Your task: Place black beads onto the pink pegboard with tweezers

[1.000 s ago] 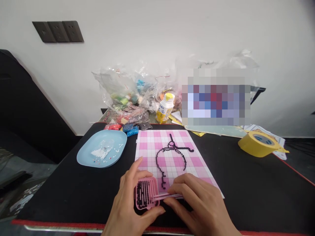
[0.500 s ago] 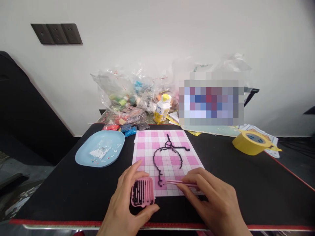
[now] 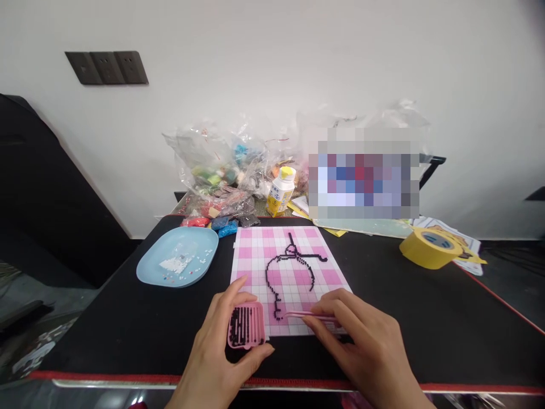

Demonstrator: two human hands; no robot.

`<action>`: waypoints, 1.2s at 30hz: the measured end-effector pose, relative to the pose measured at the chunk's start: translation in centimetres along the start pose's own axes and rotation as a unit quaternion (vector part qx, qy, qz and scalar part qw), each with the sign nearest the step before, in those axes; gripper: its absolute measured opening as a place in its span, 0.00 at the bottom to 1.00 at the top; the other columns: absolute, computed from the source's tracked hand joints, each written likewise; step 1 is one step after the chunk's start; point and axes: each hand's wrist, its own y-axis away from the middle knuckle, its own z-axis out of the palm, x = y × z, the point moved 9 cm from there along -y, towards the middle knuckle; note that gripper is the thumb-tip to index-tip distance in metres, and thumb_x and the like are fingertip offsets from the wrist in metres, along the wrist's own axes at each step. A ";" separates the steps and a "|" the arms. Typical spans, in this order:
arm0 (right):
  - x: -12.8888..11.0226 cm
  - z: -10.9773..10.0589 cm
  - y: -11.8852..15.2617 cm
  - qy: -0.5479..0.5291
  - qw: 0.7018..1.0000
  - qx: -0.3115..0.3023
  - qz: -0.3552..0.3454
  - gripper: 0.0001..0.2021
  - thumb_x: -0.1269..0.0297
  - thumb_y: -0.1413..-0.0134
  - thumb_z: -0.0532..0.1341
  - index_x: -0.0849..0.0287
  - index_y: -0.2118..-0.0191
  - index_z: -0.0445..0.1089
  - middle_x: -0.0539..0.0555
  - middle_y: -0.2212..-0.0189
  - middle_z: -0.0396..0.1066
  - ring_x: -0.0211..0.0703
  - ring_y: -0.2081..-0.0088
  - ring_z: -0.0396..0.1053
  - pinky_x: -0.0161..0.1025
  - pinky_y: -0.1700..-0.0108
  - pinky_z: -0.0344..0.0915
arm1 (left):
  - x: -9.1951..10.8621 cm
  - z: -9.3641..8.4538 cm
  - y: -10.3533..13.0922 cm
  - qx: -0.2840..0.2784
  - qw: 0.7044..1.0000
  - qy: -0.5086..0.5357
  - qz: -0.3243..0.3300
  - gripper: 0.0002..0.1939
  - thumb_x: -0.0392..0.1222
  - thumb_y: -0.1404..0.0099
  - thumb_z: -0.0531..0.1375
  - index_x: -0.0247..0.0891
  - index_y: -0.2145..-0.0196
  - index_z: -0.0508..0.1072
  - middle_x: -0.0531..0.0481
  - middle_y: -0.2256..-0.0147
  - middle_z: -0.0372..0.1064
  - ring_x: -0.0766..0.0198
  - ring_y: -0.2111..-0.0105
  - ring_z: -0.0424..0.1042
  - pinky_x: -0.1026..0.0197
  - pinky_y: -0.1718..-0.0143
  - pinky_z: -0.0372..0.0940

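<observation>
My left hand grips a small pink ridged tray between thumb and fingers. Black beads fill several of its grooves, mostly on the left side. In my right hand is a pair of pink tweezers, pinched and pointing left. Their tips are close to the lower end of a line of black beads; whether they hold a bead is too small to tell. The beads form a curved outline on a pink and white checked pegboard, flat on the black mat.
A light blue plate with white beads and a small bag stands at the left. Behind the board are bead packets, plastic bags and a yellow-capped bottle. A yellow tape roll lies at the right, near a blurred screen.
The camera view has shifted slightly. Both hands keep their holds on the tray and tweezers, and the tweezer tips stay by the lower bead line.
</observation>
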 end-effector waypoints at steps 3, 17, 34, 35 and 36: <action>-0.1 -0.1 0.0 0.001 1.000 0.006 -0.004 0.05 0.66 0.37 0.60 0.59 0.66 0.67 0.50 0.73 0.69 0.35 0.73 0.68 0.32 0.71 0.61 | -0.1 -0.1 0.1 0.012 1.000 -0.002 0.009 0.34 0.41 0.43 0.65 0.59 0.41 0.60 0.56 0.53 0.73 0.54 0.54 0.73 0.51 0.49 0.64; -0.2 -0.5 -0.1 0.007 1.000 0.019 -0.005 0.06 0.65 0.38 0.61 0.59 0.67 0.68 0.49 0.73 0.68 0.31 0.77 0.66 0.30 0.76 0.59 | -0.1 -0.3 0.3 0.019 1.000 -0.015 0.012 0.32 0.43 0.42 0.66 0.58 0.42 0.61 0.56 0.49 0.73 0.54 0.49 0.72 0.52 0.47 0.65; -0.1 -0.7 0.1 0.019 0.999 0.026 0.001 0.06 0.64 0.38 0.61 0.58 0.67 0.68 0.48 0.74 0.69 0.32 0.77 0.66 0.30 0.77 0.59 | -0.1 0.0 0.3 0.003 0.998 -0.049 0.036 0.34 0.40 0.42 0.64 0.60 0.41 0.58 0.57 0.51 0.73 0.51 0.44 0.67 0.47 0.41 0.60; -0.1 -0.8 0.1 0.021 0.999 0.026 0.001 0.07 0.64 0.38 0.61 0.58 0.68 0.68 0.48 0.74 0.69 0.31 0.77 0.66 0.30 0.77 0.59 | 0.0 0.0 0.3 0.004 0.998 -0.047 0.039 0.34 0.39 0.42 0.64 0.59 0.41 0.59 0.55 0.51 0.73 0.51 0.44 0.68 0.47 0.41 0.61; -0.2 -0.8 0.1 0.023 0.999 0.027 -0.001 0.07 0.64 0.38 0.61 0.58 0.68 0.68 0.48 0.75 0.69 0.31 0.78 0.66 0.30 0.77 0.59 | 0.0 0.0 0.3 0.004 0.998 -0.047 0.041 0.34 0.39 0.42 0.64 0.57 0.41 0.59 0.54 0.51 0.73 0.50 0.44 0.68 0.46 0.41 0.61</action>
